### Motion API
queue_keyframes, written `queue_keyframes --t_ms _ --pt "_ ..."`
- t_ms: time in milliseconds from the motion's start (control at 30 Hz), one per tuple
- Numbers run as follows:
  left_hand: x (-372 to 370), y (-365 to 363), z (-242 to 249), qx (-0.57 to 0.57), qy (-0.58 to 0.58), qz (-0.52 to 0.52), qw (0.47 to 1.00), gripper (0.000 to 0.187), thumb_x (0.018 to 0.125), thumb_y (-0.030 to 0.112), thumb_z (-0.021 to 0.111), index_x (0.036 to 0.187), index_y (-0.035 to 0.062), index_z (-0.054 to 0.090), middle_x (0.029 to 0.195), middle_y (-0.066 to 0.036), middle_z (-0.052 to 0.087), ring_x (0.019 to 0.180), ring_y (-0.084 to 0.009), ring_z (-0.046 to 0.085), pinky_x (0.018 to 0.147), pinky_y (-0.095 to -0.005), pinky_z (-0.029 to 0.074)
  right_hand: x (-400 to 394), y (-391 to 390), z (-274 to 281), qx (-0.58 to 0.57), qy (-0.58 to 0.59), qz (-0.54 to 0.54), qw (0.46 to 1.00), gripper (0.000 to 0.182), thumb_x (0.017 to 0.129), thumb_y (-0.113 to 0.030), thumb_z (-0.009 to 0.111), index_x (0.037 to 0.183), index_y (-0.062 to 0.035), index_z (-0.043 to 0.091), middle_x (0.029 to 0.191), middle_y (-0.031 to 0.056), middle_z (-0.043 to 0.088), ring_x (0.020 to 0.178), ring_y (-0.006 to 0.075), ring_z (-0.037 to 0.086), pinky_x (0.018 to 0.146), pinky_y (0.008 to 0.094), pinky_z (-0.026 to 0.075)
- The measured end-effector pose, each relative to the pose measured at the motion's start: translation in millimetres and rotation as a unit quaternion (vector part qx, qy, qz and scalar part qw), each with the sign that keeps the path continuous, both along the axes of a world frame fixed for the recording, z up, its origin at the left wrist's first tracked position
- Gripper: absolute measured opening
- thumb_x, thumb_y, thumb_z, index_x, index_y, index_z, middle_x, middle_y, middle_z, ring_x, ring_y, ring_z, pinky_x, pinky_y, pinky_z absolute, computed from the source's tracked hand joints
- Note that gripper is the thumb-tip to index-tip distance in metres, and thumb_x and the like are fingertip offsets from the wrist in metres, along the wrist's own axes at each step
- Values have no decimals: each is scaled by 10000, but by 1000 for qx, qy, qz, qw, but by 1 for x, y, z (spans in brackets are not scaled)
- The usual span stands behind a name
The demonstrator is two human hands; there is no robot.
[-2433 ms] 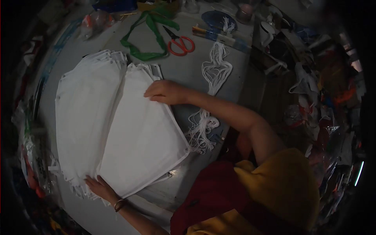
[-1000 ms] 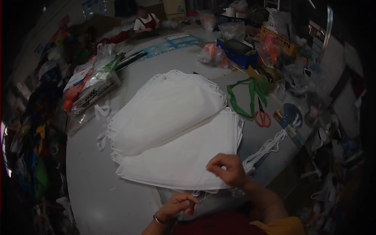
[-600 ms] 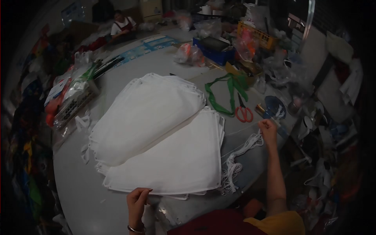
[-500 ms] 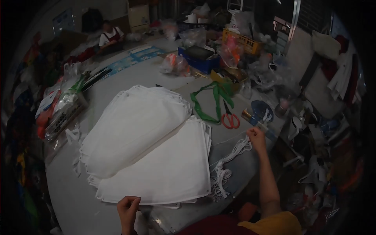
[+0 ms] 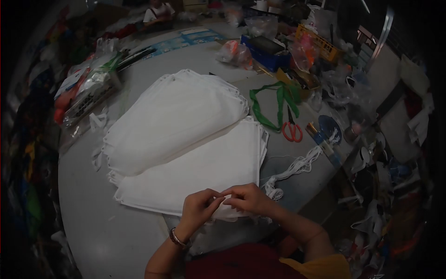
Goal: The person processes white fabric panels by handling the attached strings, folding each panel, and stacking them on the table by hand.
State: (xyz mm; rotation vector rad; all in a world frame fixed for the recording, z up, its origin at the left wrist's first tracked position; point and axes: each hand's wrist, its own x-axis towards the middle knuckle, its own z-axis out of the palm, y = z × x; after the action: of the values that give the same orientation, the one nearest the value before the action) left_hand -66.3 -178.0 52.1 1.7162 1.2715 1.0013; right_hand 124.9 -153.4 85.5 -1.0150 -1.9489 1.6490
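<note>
My left hand (image 5: pixel 200 205) and my right hand (image 5: pixel 248 199) meet at the fingertips over the near right corner of the lower white cloth stack (image 5: pixel 218 162). Both are closed in a pinch. A small pale bit shows at the fingertips, too small to tell whether it is string or cloth. An upper white cloth stack (image 5: pixel 172 121) lies across the lower one, with small eyelets along its edges. To the right of my right hand, a bundle of white strings (image 5: pixel 302 163) stretches over the table.
Red-handled scissors (image 5: pixel 292 132) and a green strap (image 5: pixel 280 109) lie right of the stacks. Farther back stand a blue bin (image 5: pixel 267 56) and a yellow crate (image 5: pixel 320 44). Bagged goods (image 5: pixel 90 93) sit at left. A person (image 5: pixel 159 13) sits at the far end.
My right hand has left the end of the string bundle and come left to the cloth corner. My left hand has moved up and right to meet it. The view has shifted.
</note>
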Motion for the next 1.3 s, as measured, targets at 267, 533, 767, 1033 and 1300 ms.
queue_keyframes --t_ms 267,533,767,1033,1300 --pt "-37 2 -22 -90 -140 102 981 117 785 133 671 798 20 643 567 -59 565 463 -146 496 463 -249 393 63 15 -13 144 -120 -199 962 122 829 -133 623 862 -16 611 611 50 587 506 65 493 482 234 383" --pt "8 -3 -37 237 237 -160 928 443 731 229 692 1117 50 570 1161 -120 568 1072 -287 541 894 -367 443 69 14 -20 209 -79 -306 926 116 840 -124 605 868 -15 580 595 78 561 502 108 507 481 262 386" --pt "-10 0 -36 143 156 -183 960 394 741 226 694 1075 41 597 1136 -137 584 1034 -283 561 862 -363 463 75 20 -23 215 -68 -328 917 93 846 -101 587 872 -12 580 566 52 521 492 86 460 472 254 365" --pt "-5 2 -38 197 137 -170 956 252 767 153 661 987 37 619 1004 -122 629 904 -290 599 760 -374 490 81 25 -18 226 -39 -344 911 76 847 -88 583 856 -13 577 558 -15 467 509 36 386 466 221 311" --pt "6 -2 -31 189 156 -130 961 245 735 132 667 960 49 618 957 -96 648 840 -265 627 720 -350 509 83 26 -19 211 -24 -352 912 65 846 -79 583 846 -16 568 561 -37 459 506 22 364 457 215 282"
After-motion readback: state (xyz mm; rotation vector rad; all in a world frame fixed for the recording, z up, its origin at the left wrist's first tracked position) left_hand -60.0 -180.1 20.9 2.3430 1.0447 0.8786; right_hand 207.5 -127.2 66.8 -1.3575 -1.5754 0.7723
